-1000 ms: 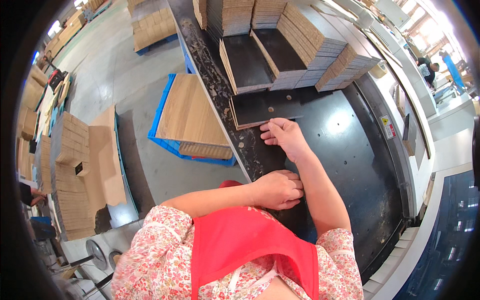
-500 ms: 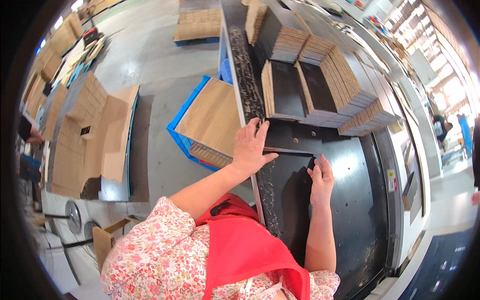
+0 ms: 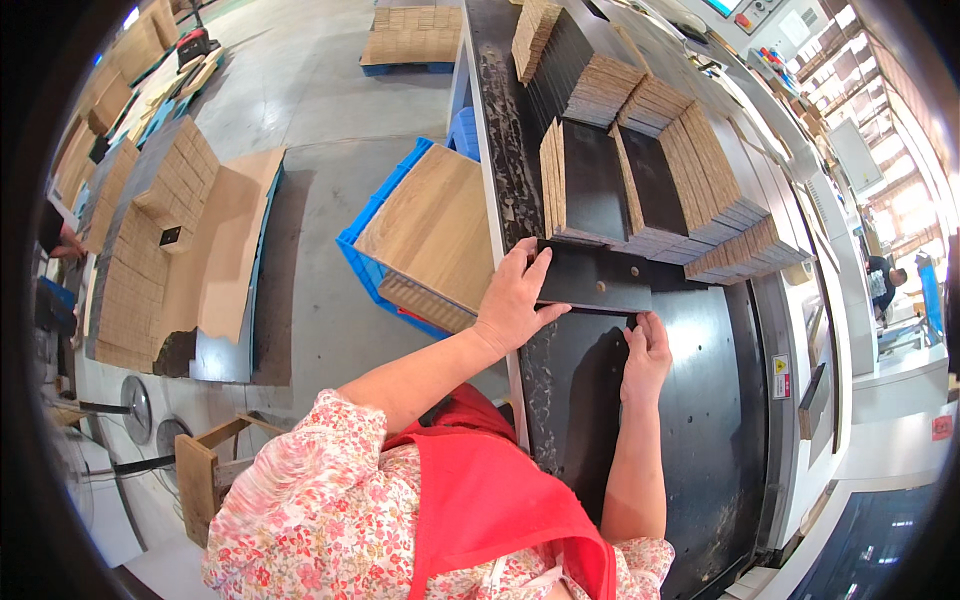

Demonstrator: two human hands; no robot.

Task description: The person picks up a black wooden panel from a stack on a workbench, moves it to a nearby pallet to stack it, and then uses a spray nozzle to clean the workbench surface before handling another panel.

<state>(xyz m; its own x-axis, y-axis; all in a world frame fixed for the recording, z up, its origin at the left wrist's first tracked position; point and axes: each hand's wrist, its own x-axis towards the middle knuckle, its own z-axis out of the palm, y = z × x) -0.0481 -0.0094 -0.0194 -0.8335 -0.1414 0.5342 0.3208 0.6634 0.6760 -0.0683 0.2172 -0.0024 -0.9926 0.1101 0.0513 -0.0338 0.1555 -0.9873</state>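
Observation:
A dark board [image 3: 571, 283] with two small round holes in its face lies across the black work surface [image 3: 590, 380] in front of me. My left hand [image 3: 512, 308] grips its left end, fingers over the far corner and thumb along the near edge. At the near right corner, my right hand [image 3: 645, 362] pinches the board between bent fingers and thumb; part of that contact is hidden. Just beyond the board stand stacks of dark-faced panels [image 3: 590, 180] with pale brown cut edges.
Left of the work surface, a blue crate [image 3: 352, 240] carries wood-grain boards [image 3: 430, 220]. Farther left, more stacked boards [image 3: 150, 250] stand on a pallet beside brown cardboard [image 3: 240, 240]. A pale machine frame [image 3: 815, 330] runs along the right side. Another person [image 3: 885, 280] is at far right.
My left fingers have closed more firmly round the board's left end, and my right fingers have come to its near right corner. The whole view has shifted slightly.

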